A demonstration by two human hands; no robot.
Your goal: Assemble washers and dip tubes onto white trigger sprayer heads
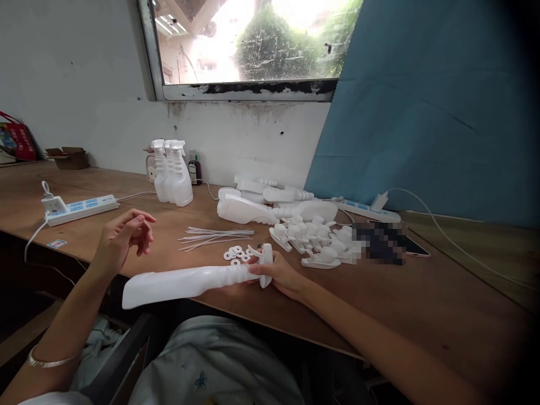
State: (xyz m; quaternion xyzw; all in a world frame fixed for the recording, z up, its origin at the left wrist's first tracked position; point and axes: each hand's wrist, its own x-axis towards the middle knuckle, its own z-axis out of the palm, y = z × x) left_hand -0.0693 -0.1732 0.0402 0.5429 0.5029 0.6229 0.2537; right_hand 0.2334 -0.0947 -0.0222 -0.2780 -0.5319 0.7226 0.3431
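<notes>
A white spray bottle (pixel 181 284) lies on its side over the table's front edge, its base to the left. My right hand (pixel 276 273) is wrapped round its neck and trigger head (pixel 265 264). Raised in the air above the bottle's base end, my left hand (pixel 130 233) has bent, partly spread fingers with nothing in them. Just beyond the bottle neck are several small white ring washers (pixel 236 252) and a bunch of thin white tubes (pixel 211 236). A pile of white trigger heads (pixel 312 236) lies to the right of them.
Several white bottles (pixel 248 211) lie behind the trigger heads. Upright spray bottles (pixel 175 177) stand near the wall beside a dark small bottle (pixel 194 169). Power strips (pixel 84 209) with cables lie left and right. A phone (pixel 415 247) rests at right on the table (pixel 422 298).
</notes>
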